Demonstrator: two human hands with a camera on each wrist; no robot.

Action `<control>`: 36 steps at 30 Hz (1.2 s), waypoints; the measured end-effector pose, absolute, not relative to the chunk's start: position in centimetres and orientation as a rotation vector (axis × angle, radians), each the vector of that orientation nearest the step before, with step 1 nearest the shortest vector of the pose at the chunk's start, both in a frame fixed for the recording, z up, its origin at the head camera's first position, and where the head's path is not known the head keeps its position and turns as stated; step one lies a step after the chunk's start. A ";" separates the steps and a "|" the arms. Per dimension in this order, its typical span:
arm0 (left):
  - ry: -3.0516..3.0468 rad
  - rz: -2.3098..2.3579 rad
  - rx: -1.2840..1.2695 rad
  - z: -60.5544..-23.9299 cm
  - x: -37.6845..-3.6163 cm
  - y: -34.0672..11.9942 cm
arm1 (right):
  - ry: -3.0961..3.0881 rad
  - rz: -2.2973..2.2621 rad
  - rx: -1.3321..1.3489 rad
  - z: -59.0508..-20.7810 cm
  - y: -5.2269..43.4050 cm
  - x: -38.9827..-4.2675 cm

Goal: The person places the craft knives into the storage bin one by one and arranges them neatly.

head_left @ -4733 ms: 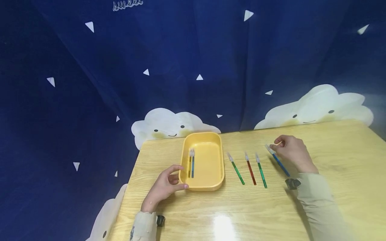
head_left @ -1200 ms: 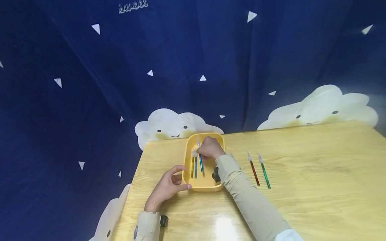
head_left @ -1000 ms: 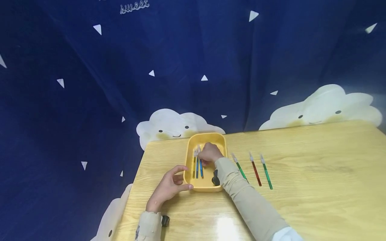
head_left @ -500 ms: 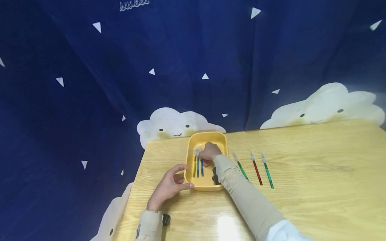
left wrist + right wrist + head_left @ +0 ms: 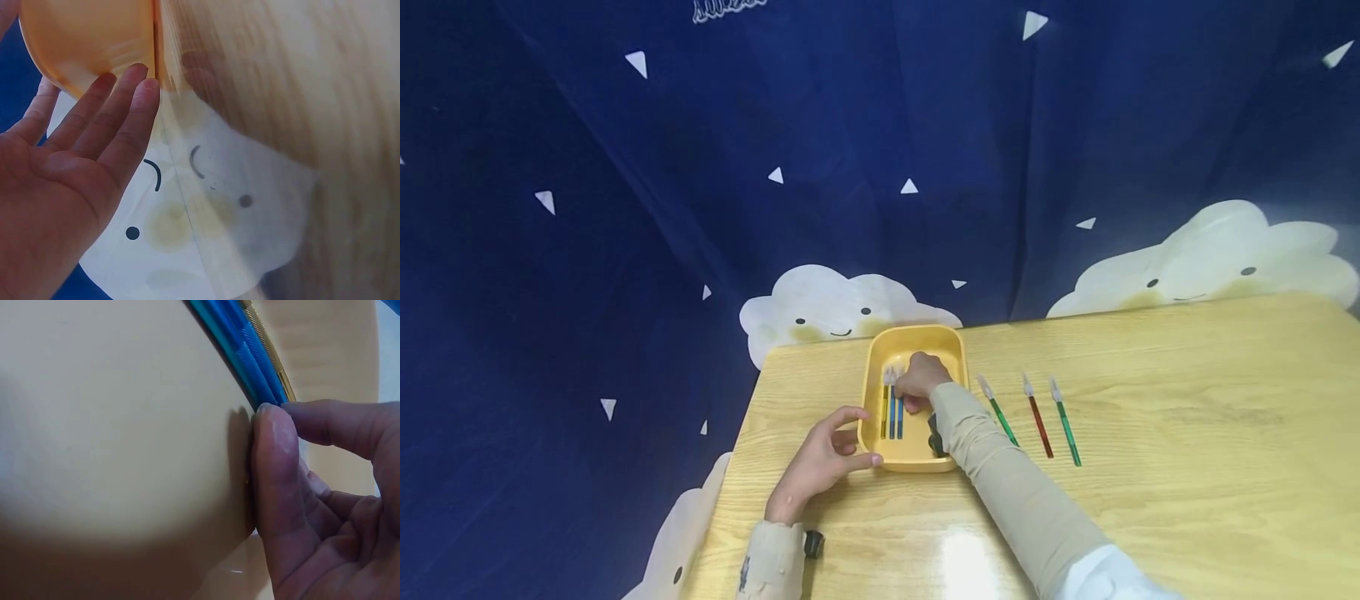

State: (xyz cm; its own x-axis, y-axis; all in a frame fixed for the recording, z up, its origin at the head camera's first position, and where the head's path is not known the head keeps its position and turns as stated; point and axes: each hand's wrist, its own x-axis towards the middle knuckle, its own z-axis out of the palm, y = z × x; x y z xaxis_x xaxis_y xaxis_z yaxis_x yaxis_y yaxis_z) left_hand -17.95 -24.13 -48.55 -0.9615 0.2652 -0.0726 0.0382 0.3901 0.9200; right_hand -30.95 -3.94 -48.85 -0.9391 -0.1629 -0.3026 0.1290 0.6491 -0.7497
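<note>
In the head view a yellow tray [image 5: 964, 417] holds a yellow craft knife [image 5: 884, 417] and two blue craft knives, side by side with clear-capped tips pointing away. My right hand [image 5: 925, 382] is inside the tray and pinches the rightmost blue craft knife [image 5: 900, 421] near its capped end. In the right wrist view, thumb and forefinger meet at the end of the blue handles [image 5: 250, 356], the yellow one just beyond. My left hand [image 5: 820, 458] touches the tray's left wall and near-left corner, fingers loosely extended; the left wrist view shows straight fingers [image 5: 115, 125] against the tray.
Right of the tray on the wooden table [image 5: 1187, 433] lie a green craft knife [image 5: 1002, 421], a red one [image 5: 1040, 425] and another green one [image 5: 1067, 432]. My right sleeve partly covers the nearest green one. A dark blue cloud-print curtain [image 5: 850, 125] stands behind the table.
My right hand has carried the blue craft knife from the table's right side into the tray. There it moved closer and straighter beside the other two. My left hand stays at the tray.
</note>
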 end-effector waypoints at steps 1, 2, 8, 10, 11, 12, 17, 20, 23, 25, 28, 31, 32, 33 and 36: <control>2.441 1.606 0.268 -48.5 -17.9 -24.1 | 2.531 -1.187 -0.030 -48.8 -3.9 -31.0; 2.442 1.606 0.263 -48.5 -17.9 -24.1 | 2.541 -1.184 -0.037 -48.7 -3.9 -31.0; 2.447 1.601 0.267 -48.6 -18.1 -24.0 | 2.640 -1.222 -0.124 -48.0 -3.6 -30.6; 2.453 1.594 0.276 -48.6 -18.1 -24.0 | 2.664 -1.259 -0.163 -47.5 -3.4 -30.3; 2.451 1.592 0.274 -48.6 -18.1 -24.0 | 2.664 -1.277 -0.177 -47.0 -3.4 -30.1; 2.452 1.591 0.271 -48.5 -18.1 -23.9 | 2.659 -1.303 -0.196 -46.4 -3.3 -29.9; 2.446 1.594 0.224 -48.4 -17.9 -24.0 | 2.577 -1.475 -0.275 -42.7 -2.5 -28.4; 2.430 1.609 0.223 -48.5 -17.9 -24.0 | 2.531 -1.609 -0.307 -40.7 -1.4 -27.8; 2.428 1.616 0.224 -48.6 -17.9 -24.2 | 2.512 -1.714 -0.326 -39.2 0.1 -27.0; 2.430 1.615 0.220 -48.6 -17.9 -24.4 | 2.512 -1.757 -0.333 -38.8 1.4 -26.5; 2.421 1.623 0.218 -48.6 -17.9 -24.5 | 2.557 -1.766 -0.331 -38.7 3.8 -25.6; 2.405 1.636 0.232 -48.5 -17.8 -24.5 | 2.648 -1.707 -0.314 -39.5 6.6 -25.0; 2.399 1.641 0.241 -48.5 -17.8 -24.5 | 2.694 -1.662 -0.304 -40.0 7.7 -24.9; 2.397 1.641 0.252 -48.5 -17.8 -24.5 | 2.747 -1.601 -0.294 -40.5 8.8 -24.7; 2.398 1.639 0.279 -48.4 -17.8 -24.4 | 2.863 -1.409 -0.279 -42.3 12.4 -24.5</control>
